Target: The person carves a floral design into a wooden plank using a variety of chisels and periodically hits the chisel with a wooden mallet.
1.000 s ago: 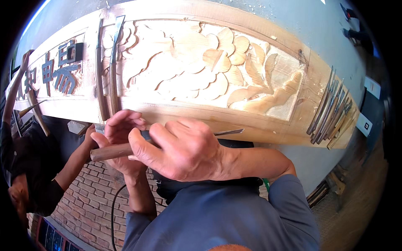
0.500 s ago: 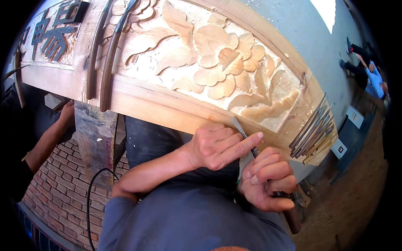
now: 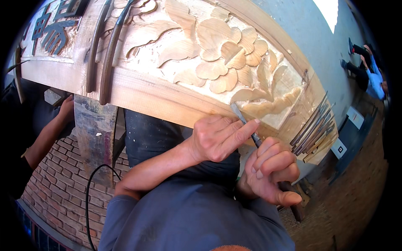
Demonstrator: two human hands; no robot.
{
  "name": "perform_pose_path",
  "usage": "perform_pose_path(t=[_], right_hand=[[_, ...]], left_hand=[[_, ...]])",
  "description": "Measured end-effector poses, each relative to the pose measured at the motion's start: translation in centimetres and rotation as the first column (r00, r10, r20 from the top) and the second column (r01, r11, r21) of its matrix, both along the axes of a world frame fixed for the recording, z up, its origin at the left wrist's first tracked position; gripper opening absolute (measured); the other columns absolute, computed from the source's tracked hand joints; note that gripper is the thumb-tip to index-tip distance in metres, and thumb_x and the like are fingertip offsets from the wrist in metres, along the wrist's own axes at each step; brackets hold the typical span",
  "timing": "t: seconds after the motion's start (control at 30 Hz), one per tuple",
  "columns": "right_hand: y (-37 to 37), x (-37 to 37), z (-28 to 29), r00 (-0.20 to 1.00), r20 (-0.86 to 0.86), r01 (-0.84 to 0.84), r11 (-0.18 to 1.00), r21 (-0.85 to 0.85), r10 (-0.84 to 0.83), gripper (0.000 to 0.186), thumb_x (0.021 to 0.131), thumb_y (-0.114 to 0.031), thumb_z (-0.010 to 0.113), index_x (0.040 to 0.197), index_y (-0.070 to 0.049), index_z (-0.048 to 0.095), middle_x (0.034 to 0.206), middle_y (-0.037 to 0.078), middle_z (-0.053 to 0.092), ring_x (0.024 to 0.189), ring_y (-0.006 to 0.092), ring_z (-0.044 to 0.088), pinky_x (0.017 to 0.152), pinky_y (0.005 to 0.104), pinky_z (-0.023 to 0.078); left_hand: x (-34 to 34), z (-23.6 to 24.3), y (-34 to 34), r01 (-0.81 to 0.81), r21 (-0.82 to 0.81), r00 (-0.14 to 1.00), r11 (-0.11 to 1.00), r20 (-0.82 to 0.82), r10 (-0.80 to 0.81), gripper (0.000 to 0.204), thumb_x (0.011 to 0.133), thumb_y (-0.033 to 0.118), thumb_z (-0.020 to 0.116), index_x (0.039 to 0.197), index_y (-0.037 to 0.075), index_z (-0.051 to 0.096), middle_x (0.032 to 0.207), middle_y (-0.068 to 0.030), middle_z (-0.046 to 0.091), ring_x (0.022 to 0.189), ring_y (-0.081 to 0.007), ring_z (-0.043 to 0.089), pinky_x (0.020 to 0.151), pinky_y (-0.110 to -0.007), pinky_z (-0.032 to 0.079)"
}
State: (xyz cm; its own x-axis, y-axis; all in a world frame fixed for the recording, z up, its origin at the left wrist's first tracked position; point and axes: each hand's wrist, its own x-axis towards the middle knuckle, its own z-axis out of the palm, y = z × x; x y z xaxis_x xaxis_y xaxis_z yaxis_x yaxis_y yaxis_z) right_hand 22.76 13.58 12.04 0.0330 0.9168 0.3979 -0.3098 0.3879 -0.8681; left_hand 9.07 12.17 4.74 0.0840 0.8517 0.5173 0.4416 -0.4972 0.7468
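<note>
My left hand [image 3: 215, 136] lies at the front edge of the pale carved board [image 3: 161, 100], fingers pressed on the blade of a chisel [image 3: 238, 112]. My right hand [image 3: 272, 169] grips the chisel lower down, its dark wooden handle [image 3: 296, 211] showing below the fist. The blade points up and left to the lower edge of a recessed panel with flower and leaf relief [image 3: 222, 73]. Two long gouges [image 3: 109, 73] lie across the board at left, beside dark raised characters [image 3: 56, 37].
A bundle of carving tools [image 3: 312, 127] lies at the board's right end. The board rests on a stained wooden support [image 3: 94, 142]. A co-worker's arm [image 3: 50, 134] is at left, another person [image 3: 372, 79] at upper right. A black cable [image 3: 90, 192] hangs over brick flooring.
Both hands have moved right and the chisel has swung from nearly level to pointing up at the panel's edge. My left hand has gone from cupped below to pressing on the blade.
</note>
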Motion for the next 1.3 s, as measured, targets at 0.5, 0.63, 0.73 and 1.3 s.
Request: perform_pose_path(t=[0.5, 0.63, 0.73, 1.3], right_hand=[[1.6, 0.3, -0.1, 0.995, 0.003, -0.098, 0.995, -0.003, 0.098, 0.071, 0.118, -0.064, 0.048, 0.072, -0.010, 0.042, 0.069, 0.013, 0.068, 0.044, 0.0155, 0.052, 0.041, 0.0301, 0.037], [2.2, -0.1, 0.3, 0.993, 0.044, -0.107, 0.994, -0.033, 0.108, 0.070, 0.120, -0.058, 0.047, 0.069, -0.010, 0.040, 0.064, 0.011, 0.064, 0.042, 0.0156, 0.049, 0.040, 0.0303, 0.035], [2.3, -0.2, 0.4, 0.995, 0.051, -0.084, 0.995, -0.061, 0.087, 0.068, 0.121, -0.053, 0.046, 0.068, -0.010, 0.038, 0.062, 0.010, 0.062, 0.042, 0.0156, 0.048, 0.040, 0.0304, 0.034], [2.3, -0.3, 0.6, 0.990, 0.077, -0.113, 0.991, -0.068, 0.118, 0.067, 0.120, -0.045, 0.049, 0.064, -0.011, 0.034, 0.057, 0.008, 0.059, 0.038, 0.0155, 0.046, 0.039, 0.0310, 0.031]], left_hand=[[0.3, -0.4, -0.1, -0.025, -0.034, 0.999, 0.999, 0.046, 0.027, 0.041, 0.086, 0.003, 0.084, 0.127, -0.001, 0.080, 0.090, -0.0042, 0.083, 0.065, -0.0141, 0.075, 0.057, -0.028, 0.057], [0.4, -0.2, 0.1, -0.057, -0.031, 0.996, 0.998, 0.067, 0.059, 0.041, 0.084, 0.001, 0.083, 0.125, -0.001, 0.080, 0.088, -0.0053, 0.082, 0.064, -0.0160, 0.075, 0.057, -0.029, 0.057], [0.4, -0.1, 0.3, -0.054, -0.049, 0.995, 0.997, 0.086, 0.058, 0.041, 0.083, 0.000, 0.082, 0.124, -0.001, 0.080, 0.086, -0.0059, 0.081, 0.064, -0.0171, 0.075, 0.057, -0.029, 0.057], [0.9, -0.2, 0.3, -0.102, -0.022, 0.985, 0.994, 0.138, 0.105, 0.039, 0.083, -0.001, 0.082, 0.122, -0.002, 0.079, 0.078, -0.0068, 0.075, 0.062, -0.0205, 0.074, 0.055, -0.031, 0.057]])
